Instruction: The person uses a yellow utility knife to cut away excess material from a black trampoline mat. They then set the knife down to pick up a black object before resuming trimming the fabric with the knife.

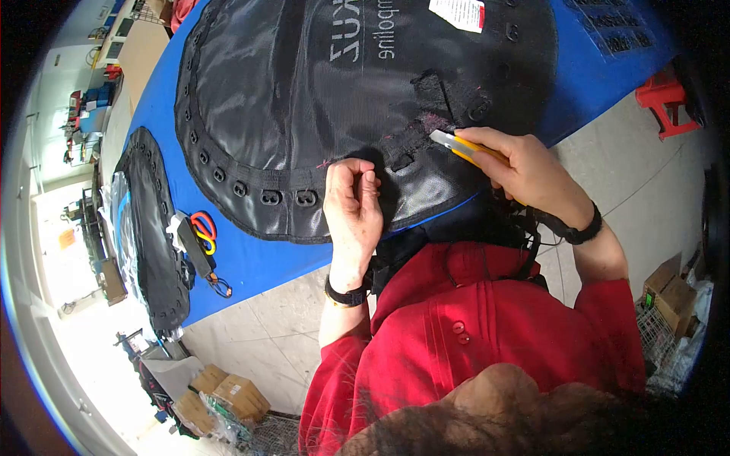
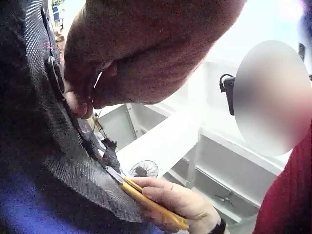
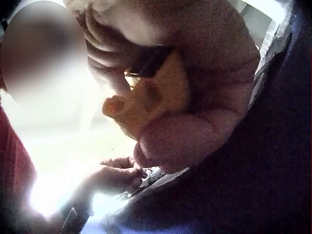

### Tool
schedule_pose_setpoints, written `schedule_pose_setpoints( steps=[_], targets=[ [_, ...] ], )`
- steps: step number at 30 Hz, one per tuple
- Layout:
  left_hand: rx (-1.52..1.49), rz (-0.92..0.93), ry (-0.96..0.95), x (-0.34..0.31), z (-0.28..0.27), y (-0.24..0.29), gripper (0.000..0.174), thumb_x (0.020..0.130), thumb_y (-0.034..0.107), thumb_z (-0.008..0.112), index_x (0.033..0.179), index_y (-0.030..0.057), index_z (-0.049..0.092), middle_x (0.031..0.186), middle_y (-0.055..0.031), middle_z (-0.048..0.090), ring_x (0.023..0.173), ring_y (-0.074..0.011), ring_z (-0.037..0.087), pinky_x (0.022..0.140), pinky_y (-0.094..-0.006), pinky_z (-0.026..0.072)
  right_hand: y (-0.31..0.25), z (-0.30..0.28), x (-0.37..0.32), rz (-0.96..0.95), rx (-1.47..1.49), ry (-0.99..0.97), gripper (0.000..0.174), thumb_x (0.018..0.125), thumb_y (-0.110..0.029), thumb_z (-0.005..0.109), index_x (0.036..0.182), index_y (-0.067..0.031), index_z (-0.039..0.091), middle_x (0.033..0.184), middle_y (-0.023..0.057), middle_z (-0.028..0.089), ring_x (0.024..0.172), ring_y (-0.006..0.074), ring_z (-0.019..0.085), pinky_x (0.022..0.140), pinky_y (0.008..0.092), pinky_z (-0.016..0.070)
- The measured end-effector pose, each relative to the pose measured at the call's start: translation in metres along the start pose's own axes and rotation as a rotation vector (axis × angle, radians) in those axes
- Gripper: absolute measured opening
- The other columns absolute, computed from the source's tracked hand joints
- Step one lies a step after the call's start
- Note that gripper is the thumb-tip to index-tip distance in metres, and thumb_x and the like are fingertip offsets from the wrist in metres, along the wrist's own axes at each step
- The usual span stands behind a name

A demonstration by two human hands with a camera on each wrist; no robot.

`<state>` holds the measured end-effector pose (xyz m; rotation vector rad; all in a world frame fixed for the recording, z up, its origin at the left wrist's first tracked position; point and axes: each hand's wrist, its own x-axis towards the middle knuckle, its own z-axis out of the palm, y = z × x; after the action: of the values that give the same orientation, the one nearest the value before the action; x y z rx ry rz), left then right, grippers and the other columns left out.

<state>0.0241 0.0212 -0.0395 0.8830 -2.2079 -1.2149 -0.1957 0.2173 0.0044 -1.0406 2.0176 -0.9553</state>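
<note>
A round black mesh mat [image 1: 319,114] with a webbing border lies on the blue table. My right hand [image 1: 525,167] grips a yellow utility knife [image 1: 480,152], its blade end at the dark, frayed part of the border where pink threads show. To the left of it, my left hand [image 1: 354,205] pinches the mat's border with thumb and fingers. In the left wrist view the knife [image 2: 156,205] lies along the border, below the left hand [image 2: 141,48]. The right wrist view has the yellow handle [image 3: 163,92] inside the right hand's curled fingers.
Scissors with red and yellow handles [image 1: 204,232] and a smaller folded black mat [image 1: 148,228] lie at the table's left. A white label [image 1: 458,14] is on the large mat. A red stool [image 1: 668,105] stands at the right; cardboard boxes [image 1: 237,395] are on the floor.
</note>
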Motion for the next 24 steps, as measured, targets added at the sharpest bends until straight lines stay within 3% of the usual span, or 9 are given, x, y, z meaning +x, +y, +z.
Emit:
schedule_pose_setpoints(
  steps=[3,5,9,14,18,21,24],
  targets=[
    [0.132,0.194,0.026,0.0,0.005,-0.011,0.009,0.104,0.005,0.074,0.11,0.0013,0.068,0.107,-0.0063,0.066,0.087,-0.0145,0.067,0.078,-0.029,0.056,-0.006,0.002,-0.002,0.025,0.004,0.006,0.035,0.106,-0.015,0.067,0.14,-0.0068,0.069,0.112,0.0216,0.079,0.09,0.0361,0.079,0.077,0.0404,0.0595],
    [0.183,0.067,-0.016,-0.002,0.009,0.017,0.027,0.094,0.009,0.083,0.117,0.0027,0.071,0.109,-0.0129,0.067,0.092,-0.0226,0.068,0.079,-0.0334,0.0555,0.0,0.006,-0.002,-0.033,-0.035,0.032,0.035,0.106,-0.015,0.067,0.14,-0.0074,0.069,0.116,0.0211,0.078,0.095,0.0378,0.079,0.079,0.0418,0.0606],
    [0.346,0.276,0.029,0.002,0.027,0.019,0.032,0.089,0.007,0.085,0.118,0.0034,0.071,0.108,-0.0175,0.065,0.092,-0.0364,0.068,0.08,-0.0448,0.0568,-0.001,0.008,-0.003,-0.035,-0.06,0.036,0.036,0.106,-0.014,0.067,0.141,-0.0076,0.068,0.122,0.0213,0.077,0.103,0.0398,0.078,0.084,0.0434,0.0617],
    [0.326,0.246,0.012,0.004,0.031,0.014,0.018,0.091,0.001,0.077,0.102,0.0021,0.064,0.101,-0.0185,0.064,0.094,-0.0412,0.066,0.08,-0.0492,0.0544,0.002,0.008,-0.006,-0.068,-0.048,0.049,0.037,0.105,-0.013,0.068,0.141,-0.0072,0.068,0.122,0.0221,0.077,0.103,0.0399,0.077,0.084,0.0435,0.0617],
    [0.336,0.258,0.002,0.006,0.03,0.015,0.017,0.093,0.001,0.076,0.103,0.0016,0.062,0.1,-0.0188,0.064,0.088,-0.0427,0.066,0.077,-0.0499,0.0541,0.003,0.005,-0.006,-0.05,-0.006,0.022,0.038,0.104,-0.012,0.068,0.142,-0.007,0.068,0.122,0.0231,0.076,0.102,0.04,0.078,0.082,0.0439,0.0617],
    [0.351,0.179,-0.031,0.008,0.027,0.023,0.017,0.096,0.006,0.076,0.103,0.0014,0.062,0.1,-0.0195,0.065,0.088,-0.0424,0.067,0.076,-0.0491,0.0544,0.009,0.008,-0.006,-0.135,0.012,0.058,0.038,0.105,-0.013,0.068,0.142,-0.0063,0.067,0.121,0.0235,0.076,0.101,0.0402,0.078,0.081,0.0439,0.0617],
    [0.385,0.151,-0.111,0.024,0.022,0.035,0.016,0.102,0.013,0.074,0.106,0.0017,0.065,0.1,-0.0207,0.067,0.087,-0.0425,0.069,0.075,-0.0497,0.0551,0.005,0.004,-0.006,-0.068,-0.003,0.014,0.037,0.105,-0.014,0.068,0.141,-0.0058,0.067,0.12,0.0232,0.076,0.101,0.0409,0.077,0.081,0.0458,0.0618]
  ],
)
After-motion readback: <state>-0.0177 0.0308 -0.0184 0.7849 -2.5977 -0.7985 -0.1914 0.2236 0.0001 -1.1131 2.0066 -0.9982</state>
